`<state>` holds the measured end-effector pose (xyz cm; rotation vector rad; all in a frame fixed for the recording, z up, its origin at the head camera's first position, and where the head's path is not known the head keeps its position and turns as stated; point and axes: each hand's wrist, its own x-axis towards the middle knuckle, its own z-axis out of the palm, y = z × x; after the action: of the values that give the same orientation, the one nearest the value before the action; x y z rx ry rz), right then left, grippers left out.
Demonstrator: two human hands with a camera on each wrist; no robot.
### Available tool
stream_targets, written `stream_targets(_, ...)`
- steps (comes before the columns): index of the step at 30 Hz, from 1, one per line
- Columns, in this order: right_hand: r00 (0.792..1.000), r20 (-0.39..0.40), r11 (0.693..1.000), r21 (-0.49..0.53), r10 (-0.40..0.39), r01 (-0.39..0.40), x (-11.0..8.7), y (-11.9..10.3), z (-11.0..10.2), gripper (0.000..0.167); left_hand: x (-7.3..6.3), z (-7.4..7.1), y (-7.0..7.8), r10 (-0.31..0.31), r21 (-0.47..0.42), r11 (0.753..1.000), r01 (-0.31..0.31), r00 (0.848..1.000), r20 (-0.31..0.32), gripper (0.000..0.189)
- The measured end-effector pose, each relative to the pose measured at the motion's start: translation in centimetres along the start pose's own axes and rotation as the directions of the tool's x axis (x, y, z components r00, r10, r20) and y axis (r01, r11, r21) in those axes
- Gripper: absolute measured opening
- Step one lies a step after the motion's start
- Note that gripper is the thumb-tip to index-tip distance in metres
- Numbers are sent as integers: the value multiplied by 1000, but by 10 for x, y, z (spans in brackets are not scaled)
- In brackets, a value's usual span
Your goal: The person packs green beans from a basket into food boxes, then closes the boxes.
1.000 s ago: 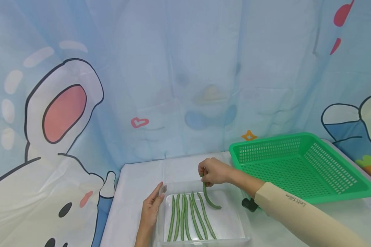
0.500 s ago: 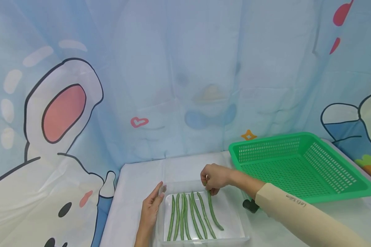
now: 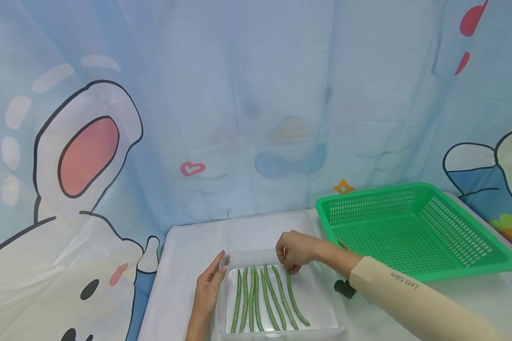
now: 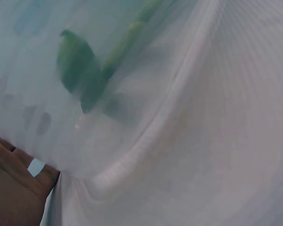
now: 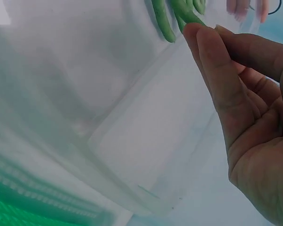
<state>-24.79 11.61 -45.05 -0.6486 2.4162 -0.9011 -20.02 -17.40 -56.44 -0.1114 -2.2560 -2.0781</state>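
My right hand (image 3: pixel 296 251) pinches the upper end of a long green bean (image 3: pixel 296 303) between thumb and fingertips, low inside a clear plastic box (image 3: pixel 324 335). The rest of that bean slants along the box floor. To its left several more green beans (image 3: pixel 245 300) lie side by side, roughly lengthwise. My left hand (image 3: pixel 206 289) holds the box's left wall near the far corner, thumb on the rim side. In the right wrist view, fingertips of the right hand (image 5: pixel 245 89) meet the bean's end (image 5: pixel 186 13). The left wrist view shows the left palm (image 4: pixel 19 188) beside white cloth.
A green perforated basket (image 3: pixel 409 272) stands right of the box, partly behind the right forearm. A thin greenish strip (image 3: pixel 342 244) shows at its left side. A white cloth (image 3: pixel 187 255) covers the table, and a printed blue curtain (image 3: pixel 281 94) hangs behind.
The right hand has lowered the bean into the box, to the right of the row; the bean hung curved before and now lies along the floor. The left hand has stayed put.
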Motion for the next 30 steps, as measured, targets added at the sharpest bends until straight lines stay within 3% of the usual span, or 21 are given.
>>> stream_targets(4,1000,-17,999,-26,-24,23,1,1,4,20,0,0,0,4,6,1000,-4,1000,7,48)
stream_targets(10,996,-44,986,-153,-74,67,1,1,7,23,0,0,1,-8,9,1000,8,1000,7,49)
stream_targets(21,994,-61,954,-291,-89,68,-1,-2,9,24,-1,0,0,8,5,1000,-8,1000,12,50)
stream_targets(30,996,-60,947,-319,-71,48,-2,-1,11,8,-1,0,0,14,8,1000,-14,1000,10,50)
